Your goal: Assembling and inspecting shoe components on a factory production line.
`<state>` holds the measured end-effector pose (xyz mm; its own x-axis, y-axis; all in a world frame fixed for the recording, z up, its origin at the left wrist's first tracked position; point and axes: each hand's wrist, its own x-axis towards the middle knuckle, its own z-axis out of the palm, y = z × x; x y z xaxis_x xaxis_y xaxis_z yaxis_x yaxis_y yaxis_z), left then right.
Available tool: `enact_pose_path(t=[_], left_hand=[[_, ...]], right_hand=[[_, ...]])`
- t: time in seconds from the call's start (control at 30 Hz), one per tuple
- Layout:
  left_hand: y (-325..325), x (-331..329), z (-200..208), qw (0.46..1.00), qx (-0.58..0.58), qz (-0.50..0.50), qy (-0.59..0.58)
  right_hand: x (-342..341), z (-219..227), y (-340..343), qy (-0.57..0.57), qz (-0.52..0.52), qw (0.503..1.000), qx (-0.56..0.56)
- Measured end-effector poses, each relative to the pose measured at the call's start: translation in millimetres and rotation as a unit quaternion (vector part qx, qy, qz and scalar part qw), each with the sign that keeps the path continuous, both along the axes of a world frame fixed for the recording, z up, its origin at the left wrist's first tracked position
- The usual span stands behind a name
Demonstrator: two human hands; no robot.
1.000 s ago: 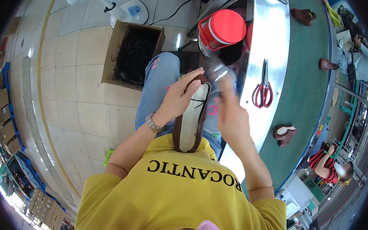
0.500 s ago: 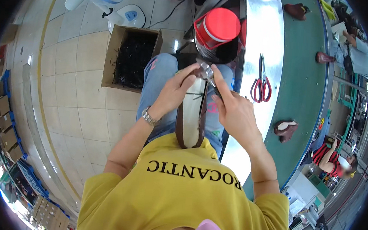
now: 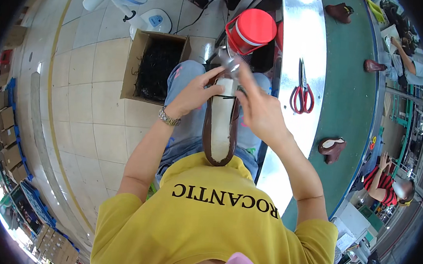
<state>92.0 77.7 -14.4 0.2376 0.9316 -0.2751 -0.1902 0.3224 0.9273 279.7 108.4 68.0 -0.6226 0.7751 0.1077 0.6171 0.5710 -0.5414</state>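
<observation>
A cardboard box (image 3: 152,65) of dark scraps is seen on the open tiled floor at left. The brown shoe (image 3: 220,125) is gripped over the lap by the left hand (image 3: 194,93) and right hand (image 3: 257,110), its long axis running away from the body; its far end is hidden by fingers. Red scissors (image 3: 302,91) lie on the desk (image 3: 299,40) edge.

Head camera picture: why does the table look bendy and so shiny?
Head view: the fisheye lens curves the metal table edge toward the rim; light glares white off it, the corners go black, and the metal tool above the brown shoe in both hands looks smeared.
</observation>
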Motion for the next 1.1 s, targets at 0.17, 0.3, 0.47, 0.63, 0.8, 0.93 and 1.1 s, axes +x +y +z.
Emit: enact_pose_path(t=[0.17, 0.3, 0.47, 0.63, 0.8, 0.93, 1.1], left_hand=[[0.5, -3.9, 2.4, 0.999, -0.007, -0.023, -0.027], [-0.2, 1.3, 3.4, 0.999, -0.011, 0.000, -0.033], [1.8, 1.4, 4.3, 1.000, -0.006, 0.000, -0.006], [2.6, 3.4, 12.4, 1.000, -0.013, 0.020, -0.002], [-6.5, 15.5, 19.6, 0.995, -0.052, 0.084, 0.008], [-42.5, 28.2, 13.4, 0.982, -0.003, 0.150, 0.117], [-91.9, 39.9, -1.0, 0.971, 0.020, 0.144, 0.191]], right_hand=[[34.0, 3.5, -9.8, -0.067, -0.020, 0.985, -0.157], [89.5, -40.7, -62.6, 0.037, -0.292, 0.935, -0.197], [163.6, -85.9, -118.2, -0.150, -0.414, 0.888, -0.130], [187.4, -96.7, -118.4, -0.157, -0.371, 0.915, -0.025], [186.3, -123.2, -2.1, -0.035, -0.371, 0.921, 0.114], [203.9, -151.9, 50.7, -0.149, -0.415, 0.897, 0.019], [210.8, -125.7, 40.6, 0.163, -0.388, 0.856, -0.301]])
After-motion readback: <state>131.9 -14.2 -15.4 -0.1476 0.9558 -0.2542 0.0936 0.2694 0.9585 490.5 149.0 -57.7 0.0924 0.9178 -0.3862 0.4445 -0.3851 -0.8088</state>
